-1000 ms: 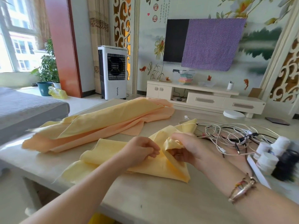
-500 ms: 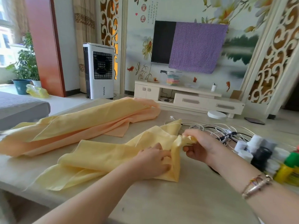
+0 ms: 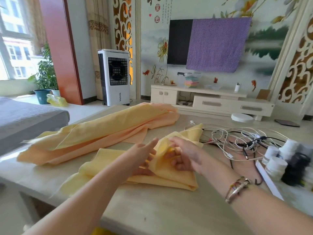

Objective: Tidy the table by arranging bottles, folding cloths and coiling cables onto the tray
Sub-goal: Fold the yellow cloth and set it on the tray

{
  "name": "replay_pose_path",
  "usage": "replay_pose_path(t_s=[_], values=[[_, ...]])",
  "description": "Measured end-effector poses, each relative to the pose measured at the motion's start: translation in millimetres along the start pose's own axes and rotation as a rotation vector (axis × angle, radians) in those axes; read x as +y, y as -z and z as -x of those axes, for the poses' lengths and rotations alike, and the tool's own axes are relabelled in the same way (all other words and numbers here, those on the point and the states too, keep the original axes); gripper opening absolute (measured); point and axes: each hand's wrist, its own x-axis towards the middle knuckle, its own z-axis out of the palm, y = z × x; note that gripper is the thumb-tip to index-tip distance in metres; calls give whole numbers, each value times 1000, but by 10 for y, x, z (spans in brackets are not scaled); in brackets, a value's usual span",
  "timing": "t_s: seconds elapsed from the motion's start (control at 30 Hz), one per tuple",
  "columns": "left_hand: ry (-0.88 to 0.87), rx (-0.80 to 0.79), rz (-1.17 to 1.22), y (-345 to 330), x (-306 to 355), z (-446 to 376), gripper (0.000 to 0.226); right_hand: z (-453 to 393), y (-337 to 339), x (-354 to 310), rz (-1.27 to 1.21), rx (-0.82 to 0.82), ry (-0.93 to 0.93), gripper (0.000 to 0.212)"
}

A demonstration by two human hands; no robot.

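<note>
The yellow cloth point(image 3: 162, 173) lies on the table point(image 3: 152, 209) close to its near edge, and half a second ago both hands sat lower on it, the left pressing a fold flat and the right pinching a corner out to the side. Now the left hand point(image 3: 144, 155) has lifted with its fingers straight and spread against the raised flap, while the right hand point(image 3: 183, 156) curls round that flap from the other side; both are blurred, so the exact grip is hard to tell. This looks like a fold being regripped, with the cloth still rumpled, not squared. Left of the cloth the table edge is near, and its loose end trails toward it. Right of the cloth the tray point(image 3: 269, 180) holds the bottles point(image 3: 284, 160). Beyond and right, touching the cloth's far corner, lie the tangled cables point(image 3: 237, 139). Beyond and left lies the orange cloth point(image 3: 94, 133), leaving only a narrow strip of bare table between.
</note>
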Motion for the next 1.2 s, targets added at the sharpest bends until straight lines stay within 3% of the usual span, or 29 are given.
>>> replay_pose_path(t_s=[0.1,0.2,0.33,0.47,0.57,0.67,0.73,0.83,1.0,1.2], values=[[-45,26,-63,9,-94,-56,44,44,-104,38,0,22,54,34],[-71,69,-265,0,-116,-94,45,83,-169,137,61,118,254,20],[-76,90,-365,1,-121,-85,48,71,-193,348,483,283,617,12],[-88,100,-407,37,-133,-65,52,41,-221,495,837,247,863,22],[-127,180,-372,197,-142,-108,45,8,-240,537,943,204,874,31],[-218,444,-824,489,-154,-124,42,8,-244,576,1023,150,850,42],[-167,541,-1015,678,-184,-118,43,22,-237,596,1067,127,826,46],[22,486,-1059,859,-249,-126,57,36,-240,616,1097,118,804,47],[83,480,-987,1016,-304,-188,71,55,-260,632,1131,100,774,51],[144,415,-950,1011,-300,-175,57,61,-262,631,1143,105,765,52]])
